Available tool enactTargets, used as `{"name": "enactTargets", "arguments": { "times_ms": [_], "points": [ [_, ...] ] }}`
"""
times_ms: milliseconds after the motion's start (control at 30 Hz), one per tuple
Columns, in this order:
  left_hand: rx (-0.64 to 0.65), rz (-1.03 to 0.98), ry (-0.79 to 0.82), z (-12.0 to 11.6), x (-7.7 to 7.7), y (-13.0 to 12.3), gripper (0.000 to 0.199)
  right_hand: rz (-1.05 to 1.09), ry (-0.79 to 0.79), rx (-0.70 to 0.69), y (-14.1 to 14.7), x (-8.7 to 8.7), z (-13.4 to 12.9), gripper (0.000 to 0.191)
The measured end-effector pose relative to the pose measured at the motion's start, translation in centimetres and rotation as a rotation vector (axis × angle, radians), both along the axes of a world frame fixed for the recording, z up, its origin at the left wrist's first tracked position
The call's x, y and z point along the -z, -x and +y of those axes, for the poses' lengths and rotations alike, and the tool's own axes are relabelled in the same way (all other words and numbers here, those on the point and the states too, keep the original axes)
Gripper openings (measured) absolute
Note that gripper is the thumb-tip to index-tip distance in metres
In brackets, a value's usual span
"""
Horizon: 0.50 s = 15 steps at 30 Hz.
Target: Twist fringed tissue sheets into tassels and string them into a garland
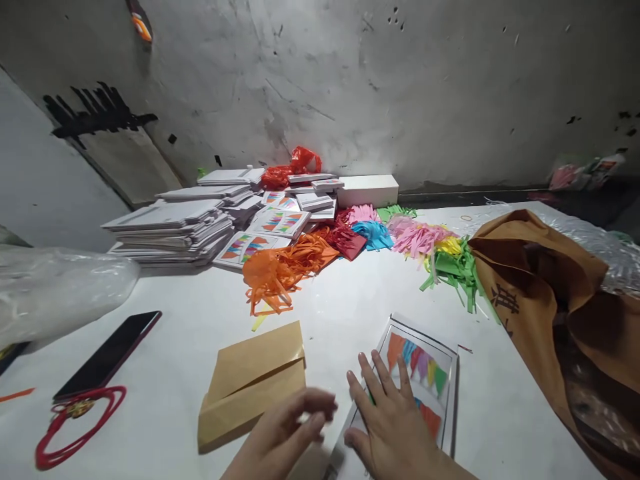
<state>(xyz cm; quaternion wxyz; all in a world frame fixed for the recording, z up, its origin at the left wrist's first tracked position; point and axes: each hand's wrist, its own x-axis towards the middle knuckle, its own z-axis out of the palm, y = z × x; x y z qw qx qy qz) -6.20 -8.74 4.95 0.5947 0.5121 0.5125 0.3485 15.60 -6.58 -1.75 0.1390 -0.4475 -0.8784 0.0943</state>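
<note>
My right hand (390, 420) lies flat, fingers spread, on a white printed sheet or packet (447, 400) that shows colored pennants. To its left, my left hand (295, 427) is raised with fingers curved and apart, holding nothing. It is over the lower right corner of a folded brown paper envelope (255, 373), whose flap lies across the middle. Whether that hand touches the envelope cannot be told. The lower part of the printed sheet is hidden by my right hand and forearm.
Stacks of white packets (170, 230) stand back left. Orange (285, 267), pink (417, 237) and green tassel bundles (455, 267) cross the table's middle. A phone (110, 353) with a red cord lies left; a brown bag (545, 267) and clear plastic wrap are right.
</note>
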Motion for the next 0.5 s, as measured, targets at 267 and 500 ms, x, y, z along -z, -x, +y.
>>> {"name": "enactTargets", "arguments": {
  "times_ms": [267,500],
  "points": [
    [0.159,0.360,-0.263,7.0,3.1,-7.9,0.051,0.381,-0.523,0.004,-3.2,-1.0,-1.2,0.029],
    [0.140,0.066,-0.296,4.7,4.7,-7.6,0.062,0.704,0.007,0.926,-8.6,2.2,-2.8,0.083]
  ]
}}
